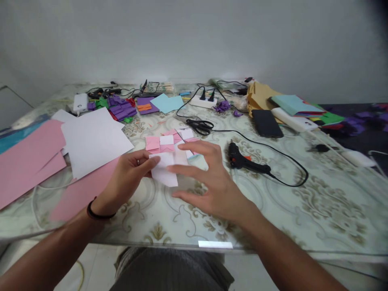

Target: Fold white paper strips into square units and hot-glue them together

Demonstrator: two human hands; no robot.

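My left hand (133, 169) pinches a small white piece of paper (165, 171) by its left edge, thumb on top, above the table's middle. My right hand (209, 180) hovers just right of that paper with fingers spread and curved; the fingertips are close to its right edge, and I cannot tell whether any touches it. Behind the hands lie small folded pink papers (152, 144) and white folded pieces (166, 140), partly hidden by my right hand.
White sheets (93, 141) and pink sheets (33, 161) lie at left. A black glue gun (247, 159) with a looping cord rests at right, near black scissors (201, 126) and a dark phone (267, 123). A power strip (203, 101) and purple paper pieces (123, 109) stand farther back.
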